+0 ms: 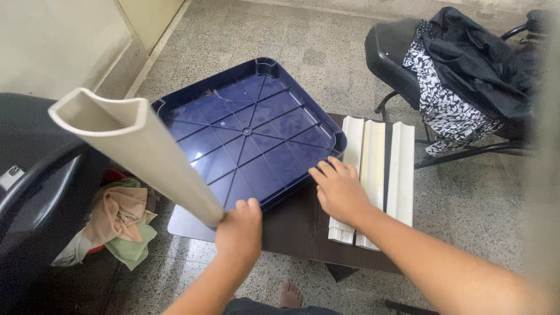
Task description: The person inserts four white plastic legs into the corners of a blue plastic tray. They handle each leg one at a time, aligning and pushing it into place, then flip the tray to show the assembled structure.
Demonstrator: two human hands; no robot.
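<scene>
Nearest the camera, the left hand (239, 228) is closed in a fist around the lower end of a long beige plastic channel (143, 149). The channel's long axis runs from that grip up and to the left, rising off the desk toward the camera, so its open, hollow end points to the upper left (the rounded, roughly D-shaped cross-section shows there). It is held in the air, above the left edge of the dark desk (297, 230) and the near left corner of the tray.

Just beside it to the right, the right hand (340, 189) lies palm down, fingers loosely spread and extended. It rests on the near left part of a row of white channel pieces (379, 175), with its fingertips reaching the right rim of the dark blue square tray (251, 131). These pieces lie flat side by side on the desk, their long axes running away from the camera.

The tray sits on the desk turned corner-on, ribbed inside with lines radiating from its centre.

Farther off, on the speckled floor (478, 198), a black chair (402, 55) carries dark and patterned cloth (461, 87). At left, bunched cloths (122, 224) lie low beside a black seat.
</scene>
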